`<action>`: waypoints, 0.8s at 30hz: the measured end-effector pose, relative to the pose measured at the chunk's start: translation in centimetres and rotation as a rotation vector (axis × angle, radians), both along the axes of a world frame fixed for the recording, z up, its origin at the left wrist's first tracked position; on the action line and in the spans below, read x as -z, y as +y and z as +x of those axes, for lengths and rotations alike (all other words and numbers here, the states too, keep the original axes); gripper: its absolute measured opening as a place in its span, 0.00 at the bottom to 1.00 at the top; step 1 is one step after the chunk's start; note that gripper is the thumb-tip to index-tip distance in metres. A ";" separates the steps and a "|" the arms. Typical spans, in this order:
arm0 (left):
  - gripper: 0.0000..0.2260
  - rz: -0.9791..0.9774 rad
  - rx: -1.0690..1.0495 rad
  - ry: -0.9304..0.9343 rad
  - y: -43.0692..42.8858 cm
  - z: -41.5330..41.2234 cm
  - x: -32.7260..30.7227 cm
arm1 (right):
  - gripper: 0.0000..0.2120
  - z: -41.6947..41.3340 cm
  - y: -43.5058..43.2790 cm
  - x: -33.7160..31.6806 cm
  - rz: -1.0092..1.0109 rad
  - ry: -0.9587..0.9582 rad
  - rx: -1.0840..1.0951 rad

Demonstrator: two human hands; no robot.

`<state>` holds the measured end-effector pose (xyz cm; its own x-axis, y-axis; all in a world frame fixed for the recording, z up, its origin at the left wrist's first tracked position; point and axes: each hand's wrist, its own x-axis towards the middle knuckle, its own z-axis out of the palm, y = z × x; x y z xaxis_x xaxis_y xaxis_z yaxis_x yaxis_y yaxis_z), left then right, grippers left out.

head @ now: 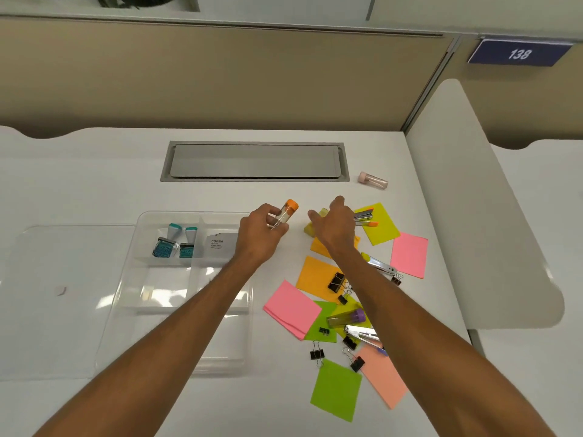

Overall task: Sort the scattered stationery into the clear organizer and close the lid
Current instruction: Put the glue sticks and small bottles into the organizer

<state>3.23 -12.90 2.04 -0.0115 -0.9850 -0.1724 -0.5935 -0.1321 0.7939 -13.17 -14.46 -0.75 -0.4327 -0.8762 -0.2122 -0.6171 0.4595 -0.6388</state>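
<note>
A person's left hand (263, 230) pinches an orange-capped tube (288, 212) beside the clear organizer (176, 310), stamps (175, 242) already inside; right hand (334, 225) hovers, grip unclear; notes, clips, staplers remain.

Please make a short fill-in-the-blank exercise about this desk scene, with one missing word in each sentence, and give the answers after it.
1. The left hand holds a small tube with a cap of ____ colour.
2. The teal stamps stand inside the clear ____.
3. The blue sign on the partition shows the number ____.
4. The tube with the pink cap lies to the ____ of the metal hatch.

Answers: orange; organizer; 138; right
</note>
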 end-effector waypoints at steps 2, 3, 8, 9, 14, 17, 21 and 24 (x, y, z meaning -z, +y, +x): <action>0.14 0.011 -0.027 0.045 0.0 0.5 -0.3 | 0.32 0.4 -0.2 0.5 0.057 0.042 -0.029; 0.14 0.017 -0.038 0.063 0.1 0.8 -0.5 | 0.33 0.6 -0.2 0.6 0.081 0.061 -0.040; 0.14 0.033 -0.123 0.129 0.4 3.5 -1.8 | 0.27 1.4 -0.4 -0.1 0.114 0.042 0.021; 0.13 0.028 -0.152 0.135 0.5 4.4 -2.1 | 0.26 1.7 -0.4 -0.5 0.109 0.013 0.041; 0.12 0.064 -0.307 0.110 2.2 10.8 -3.4 | 0.12 5.5 0.6 -3.3 0.000 -0.215 -0.064; 0.11 0.083 -0.360 0.033 3.9 15.3 -3.6 | 0.09 9.1 1.6 -4.7 -0.027 -0.291 -0.262; 0.17 0.175 -0.319 -0.125 6.4 20.3 -3.4 | 0.11 14.6 2.9 -5.5 -0.031 -0.192 -0.583; 0.25 0.207 -0.274 -0.261 7.4 22.4 -2.7 | 0.12 18.5 4.2 -5.6 -0.051 -0.076 -0.770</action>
